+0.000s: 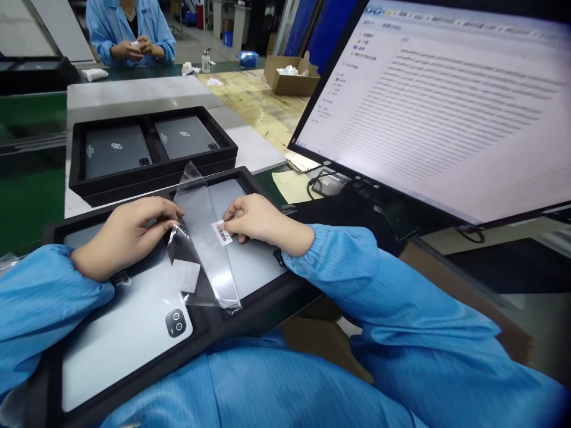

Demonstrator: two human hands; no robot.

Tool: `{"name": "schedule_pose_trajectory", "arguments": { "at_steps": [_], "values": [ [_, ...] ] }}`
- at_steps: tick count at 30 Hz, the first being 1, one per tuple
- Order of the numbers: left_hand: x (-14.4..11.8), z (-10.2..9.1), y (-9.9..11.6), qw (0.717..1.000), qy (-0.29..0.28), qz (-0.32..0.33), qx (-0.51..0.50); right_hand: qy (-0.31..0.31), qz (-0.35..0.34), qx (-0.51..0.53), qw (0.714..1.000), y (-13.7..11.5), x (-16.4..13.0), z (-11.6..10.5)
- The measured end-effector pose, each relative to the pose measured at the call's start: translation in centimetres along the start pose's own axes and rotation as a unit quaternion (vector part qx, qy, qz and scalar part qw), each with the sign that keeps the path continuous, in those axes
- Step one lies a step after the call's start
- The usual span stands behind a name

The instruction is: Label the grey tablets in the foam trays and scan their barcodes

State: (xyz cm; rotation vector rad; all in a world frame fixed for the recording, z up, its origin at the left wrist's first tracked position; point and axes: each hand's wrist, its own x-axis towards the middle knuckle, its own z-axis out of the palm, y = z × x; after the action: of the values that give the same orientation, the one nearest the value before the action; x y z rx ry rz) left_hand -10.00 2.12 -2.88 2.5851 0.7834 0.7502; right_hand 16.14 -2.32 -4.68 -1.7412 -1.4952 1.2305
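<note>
head view: the left hand (127, 235) pinches the upper edge of a clear plastic sleeve (203, 246), fingertips closed on the film near its crinkled corner. the right hand (259, 220) grips a small white barcode label (222, 232) between thumb and fingers and presses it against the face of the sleeve, so both hands are closed on something, neither loose. the sleeve lies tilted over the near black tray (250, 309), resting across the silver tablets (129, 333) that sit face down in it, the camera bump of the nearer one showing at its lower corner. a second small white patch (185, 275) shows lower on the sleeve; i cannot tell whether it is a sticker or something inside

further back a second black tray (151, 172) holds two darker tablets side by side. to the right a large monitor (446, 101) shows rows of text, with yellow paper (292, 185) and a cable at its foot. across the bench a co-worker in a blue coat (129, 30) handles something small, and a cardboard box (289, 80) stands on the wooden top

judging by this, the label looks partly stuck on but still under the fingers, so smoothing it down appears unfinished; the sleeve looks flat and empty, with nothing slid into it yet
</note>
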Motion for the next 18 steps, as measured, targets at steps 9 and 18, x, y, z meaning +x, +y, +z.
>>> {"name": "schedule_pose_trajectory", "arguments": {
  "at_steps": [9, 18],
  "values": [
    [0.2, 0.3, -0.8, 0.997, -0.037, 0.062, 0.04, -0.023, 0.008, 0.099, 0.995, 0.9, 0.3, -0.1],
    [-0.6, -3.2, -1.0, 0.986, 0.138, -0.097, -0.005, -0.033, 0.02, 0.1, 0.994, 1.0, 0.2, -0.3]
  ]
}}
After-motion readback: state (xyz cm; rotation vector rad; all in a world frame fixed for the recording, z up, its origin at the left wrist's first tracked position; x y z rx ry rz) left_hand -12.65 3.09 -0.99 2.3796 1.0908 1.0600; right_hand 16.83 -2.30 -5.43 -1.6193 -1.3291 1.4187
